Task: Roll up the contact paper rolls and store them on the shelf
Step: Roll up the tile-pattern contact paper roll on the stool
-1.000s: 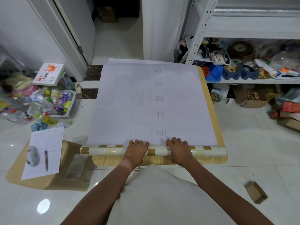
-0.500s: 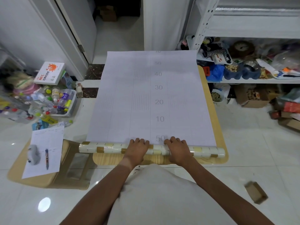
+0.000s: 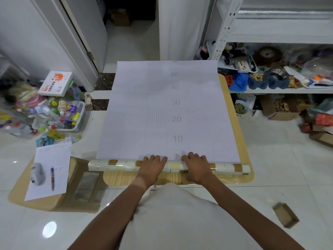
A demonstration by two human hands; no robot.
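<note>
A small wooden table [image 3: 232, 112] with rounded corners carries the contact paper [image 3: 167, 109], which lies spread with its white backing upward, printed with a grid and the numbers 10, 20, 30, 40 and 50 running away from the person. The sheet covers nearly the whole top; its left edge overhangs the table's left edge, and its far end reaches past the far edge toward a white wall panel. Along the table's near edge lies the rolled part [image 3: 115, 165], a cylinder showing a cream and gold tile pattern, lying crosswise with its left end jutting past the near-left corner.

The left hand [image 3: 152, 164] rests palm down on the roll a little left of its middle, fingers curved over the top with tips at the seam where the flat sheet begins. The right hand [image 3: 195, 164] lies the same way just right of the middle, fingers bent over the roll. Neither hand closes fully around it; both press on it from above.

To the right stands a white metal shelf [image 3: 281, 91] crowded with objects. To the left, a lower wooden stool [image 3: 54, 204] bears a sheet of paper [image 3: 55, 159] with a pen [image 3: 52, 178] on it.
</note>
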